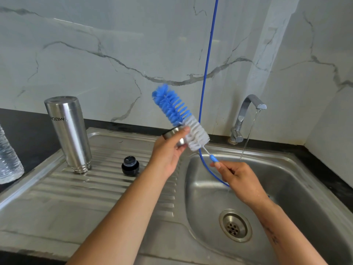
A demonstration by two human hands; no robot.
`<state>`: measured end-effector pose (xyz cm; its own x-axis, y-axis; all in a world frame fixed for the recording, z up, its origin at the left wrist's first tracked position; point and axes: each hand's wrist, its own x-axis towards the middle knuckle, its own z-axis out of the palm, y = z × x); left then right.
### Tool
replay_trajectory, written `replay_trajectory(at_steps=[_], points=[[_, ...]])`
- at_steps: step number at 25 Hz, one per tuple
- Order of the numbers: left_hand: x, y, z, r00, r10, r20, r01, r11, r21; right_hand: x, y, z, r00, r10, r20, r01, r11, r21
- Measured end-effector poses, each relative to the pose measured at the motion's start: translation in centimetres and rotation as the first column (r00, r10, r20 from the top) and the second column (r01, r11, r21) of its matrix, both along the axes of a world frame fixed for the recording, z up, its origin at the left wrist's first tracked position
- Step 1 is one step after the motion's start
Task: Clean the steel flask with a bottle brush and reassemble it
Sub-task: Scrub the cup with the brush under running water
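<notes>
Left fingers (184, 130): curled round a small steel cap (172, 135), thumb across its near side, cap held above the seam between drainboard and basin.
Left hand (168, 150): raised over the right edge of the drainboard, palm turned toward the camera.
Right fingers (216, 165): pinching the blue handle end of the bottle brush (180, 116), remaining fingers folded in.
Right hand (236, 178): over the basin, near its left wall.
Bottle brush: tilted, head up and to the left, blue bristles at the tip, white bristles lower down, white part touching the cap.
Steel flask (69, 132): standing upside down on the drainboard, well left of both hands, mouth down, printed lettering inverted.
Black stopper (130, 165): upright on the drainboard ridges, between flask and left forearm.
Sink (286, 161): steel, round drain at the bottom of the basin.
Tap (246, 115): at the back rim, thin stream of water running into the basin.
Blue cord (208, 54): hanging down the marble wall into the basin, passing behind the brush.
Plastic bottle (8, 159): clear, at the far left edge on the dark counter.
</notes>
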<state>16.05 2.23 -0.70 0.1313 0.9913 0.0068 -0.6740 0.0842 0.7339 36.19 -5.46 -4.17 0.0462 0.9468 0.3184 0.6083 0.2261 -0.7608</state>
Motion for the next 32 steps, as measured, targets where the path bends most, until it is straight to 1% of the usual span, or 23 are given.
replay_trajectory(at_steps=[2, 3, 4, 7, 9, 11, 14, 18, 20, 22, 24, 28, 30, 32], points=[[-1.2, 0.7, 0.2, 0.994, 0.058, 0.096, -0.060, 0.998, 0.009, 0.7, -0.5, -0.2, 0.998, 0.033, 0.047, -0.030, 0.997, -0.073], [-1.2, 0.6, 0.1, 0.993, 0.064, 0.096, -0.066, 0.998, 0.016, 0.6, -0.4, -0.1, 0.998, 0.032, 0.047, -0.028, 0.997, -0.074], [-0.6, 0.2, -0.1, 0.998, 0.042, 0.055, -0.044, 0.999, 0.026, 0.3, -0.1, -0.1, 0.999, 0.016, 0.028, -0.015, 0.999, -0.050], [1.8, -1.3, -1.0, 0.986, -0.058, -0.158, 0.062, 0.998, 0.021, -0.8, 0.8, 0.4, 0.997, -0.069, -0.016, 0.070, 0.997, 0.031], [1.7, -1.2, -0.9, 0.957, -0.061, -0.285, 0.062, 0.998, -0.005, -0.7, 0.4, 0.7, 0.991, -0.096, -0.092, 0.100, 0.994, 0.039], [0.9, -0.5, -0.7, 0.950, -0.011, -0.313, 0.008, 1.000, -0.009, 0.0, -0.2, 0.5, 0.979, -0.103, -0.174, 0.109, 0.994, 0.021], [0.2, 0.3, -0.8, 0.961, 0.045, -0.274, -0.050, 0.999, -0.013, 0.6, -0.5, 0.2, 0.972, -0.110, -0.210, 0.108, 0.994, -0.022], [-1.0, 1.0, -0.8, 0.988, -0.002, -0.154, -0.005, 0.999, -0.044, 0.6, -0.4, 0.0, 0.968, -0.127, -0.215, 0.121, 0.992, -0.043], [-1.1, 1.0, -0.7, 0.993, -0.020, -0.112, 0.008, 0.995, -0.104, 0.7, -0.4, -0.1, 0.970, -0.126, -0.209, 0.119, 0.992, -0.046], [-1.1, 0.8, -0.5, 0.992, -0.019, -0.126, -0.005, 0.983, -0.184, 0.8, -0.3, -0.3, 0.972, -0.126, -0.200, 0.117, 0.992, -0.052], [-1.1, 0.8, -0.5, 0.996, -0.028, -0.082, 0.010, 0.976, -0.216, 0.9, -0.2, -0.4, 0.971, -0.127, -0.201, 0.117, 0.991, -0.061], [-0.9, 0.4, -0.2, 0.993, -0.092, 0.072, 0.105, 0.972, -0.212, 0.8, -0.2, -0.4, 0.979, -0.134, -0.153, 0.127, 0.991, -0.051], [-0.1, -0.1, -0.3, 0.990, -0.121, 0.078, 0.133, 0.973, -0.187, 0.2, -0.4, -0.3, 0.985, -0.122, -0.119, 0.120, 0.993, -0.017], [1.1, -0.5, -0.8, 0.990, -0.137, 0.017, 0.138, 0.981, -0.136, -0.4, -0.5, -0.2, 0.990, -0.123, -0.068, 0.126, 0.992, 0.026]])
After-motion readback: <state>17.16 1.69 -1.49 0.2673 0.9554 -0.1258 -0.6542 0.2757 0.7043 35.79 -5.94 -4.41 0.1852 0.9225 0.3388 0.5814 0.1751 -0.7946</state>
